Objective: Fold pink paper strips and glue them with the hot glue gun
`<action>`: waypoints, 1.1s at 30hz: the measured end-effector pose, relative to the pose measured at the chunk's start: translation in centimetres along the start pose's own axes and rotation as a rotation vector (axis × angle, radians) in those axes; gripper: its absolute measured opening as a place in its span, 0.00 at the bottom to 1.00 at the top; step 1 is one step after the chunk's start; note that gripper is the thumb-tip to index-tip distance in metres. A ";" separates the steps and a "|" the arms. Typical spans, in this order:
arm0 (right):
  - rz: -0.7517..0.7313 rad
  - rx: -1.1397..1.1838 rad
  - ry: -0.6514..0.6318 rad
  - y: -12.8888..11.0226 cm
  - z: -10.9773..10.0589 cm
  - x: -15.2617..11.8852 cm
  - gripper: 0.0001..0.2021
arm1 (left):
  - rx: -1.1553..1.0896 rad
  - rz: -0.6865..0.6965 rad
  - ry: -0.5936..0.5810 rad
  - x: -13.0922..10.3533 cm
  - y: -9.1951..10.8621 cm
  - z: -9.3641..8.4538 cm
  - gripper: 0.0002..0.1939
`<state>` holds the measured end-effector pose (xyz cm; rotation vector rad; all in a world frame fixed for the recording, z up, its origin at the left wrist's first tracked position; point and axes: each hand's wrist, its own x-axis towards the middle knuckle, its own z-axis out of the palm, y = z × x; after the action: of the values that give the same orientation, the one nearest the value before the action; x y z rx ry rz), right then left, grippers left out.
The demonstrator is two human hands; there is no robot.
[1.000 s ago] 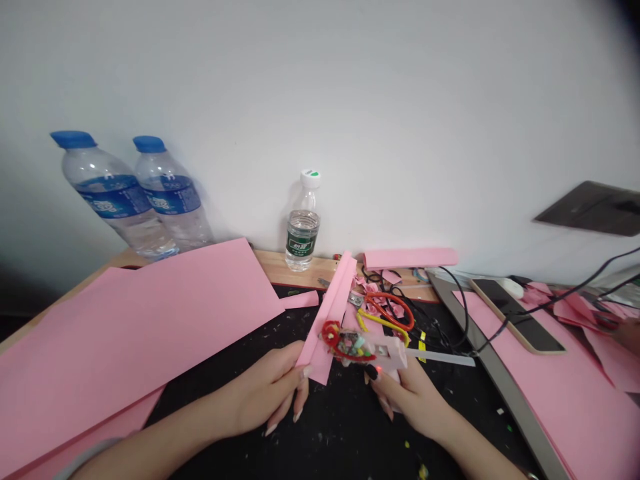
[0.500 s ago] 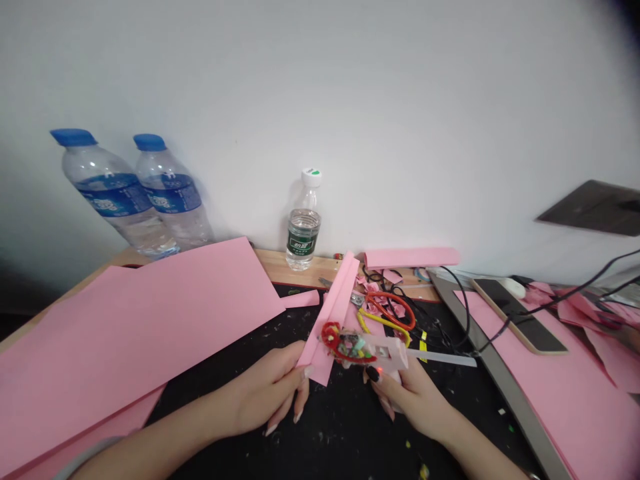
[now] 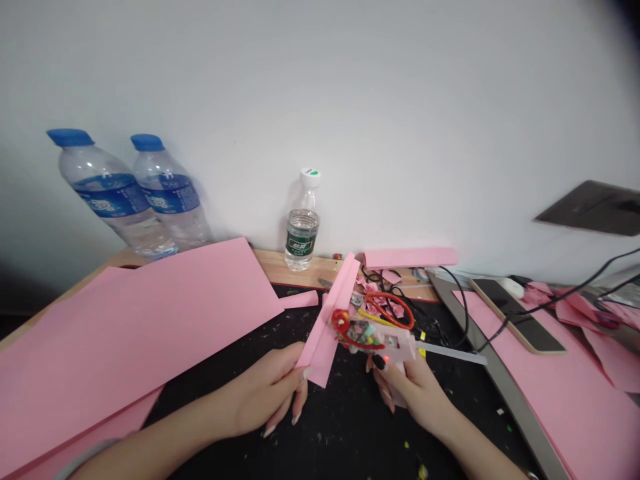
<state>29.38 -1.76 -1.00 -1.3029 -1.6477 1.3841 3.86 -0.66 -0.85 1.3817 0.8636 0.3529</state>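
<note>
The desk [image 3: 273, 265], partly covered by a black mat [image 3: 345, 447], extends in front of the green-labelled bottle [image 3: 301, 230]. A large pink sheet [image 3: 190, 300] lies left of and nearer than the bottle. In front of the bottle, the left hand [image 3: 267, 390] pinches the near end of a folded pink strip [image 3: 320, 350]. Nearer and to the bottle's right, the right hand [image 3: 420, 390] grips a glue gun [image 3: 407, 347], glue stick [image 3: 453, 353] projecting behind; its decorated front overlaps the strip in view, contact undeterminable. A red looped handle [image 3: 411, 313] lies beyond the gun.

Probable faults: a stray sweep of the hot nozzle could smear or crease the strip or burn the left fingers; slack pinching could let the folds spring apart. Compared with the preceding frame, the gun sits slightly farther right of the bottle; the strip is nearly unchanged.
</note>
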 end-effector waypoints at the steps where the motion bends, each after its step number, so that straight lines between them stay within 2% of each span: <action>1: 0.006 -0.007 -0.029 0.0 0.0 -0.1 0.22 | 0.000 0.007 -0.001 0.0 -0.1 0.0 0.11; 6: 0.030 -0.016 -0.076 0.3 0.2 -0.3 0.19 | 0.005 0.012 -0.016 0.0 -0.1 0.0 0.10; 16: 0.024 0.009 0.073 -0.2 0.2 0.2 0.23 | 0.004 -0.018 -0.008 -0.1 0.2 0.0 0.11; 22: 0.024 0.080 0.164 -0.4 0.0 0.5 0.22 | 0.010 -0.012 -0.010 -0.1 0.3 0.0 0.11; 24: 0.016 0.109 0.156 -0.4 0.0 0.5 0.22 | 0.009 -0.016 -0.007 0.0 0.3 0.0 0.11; 29: -0.012 0.030 0.035 -0.2 0.0 0.3 0.23 | 0.019 -0.036 -0.006 0.0 0.4 0.1 0.10; 33: 0.007 0.078 0.115 -0.1 -0.1 0.6 0.23 | 0.030 -0.045 -0.005 -0.1 0.5 0.1 0.09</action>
<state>29.24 -1.15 -0.95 -1.3190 -1.4994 1.3380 3.96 -0.74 -0.36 1.3882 0.8978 0.3023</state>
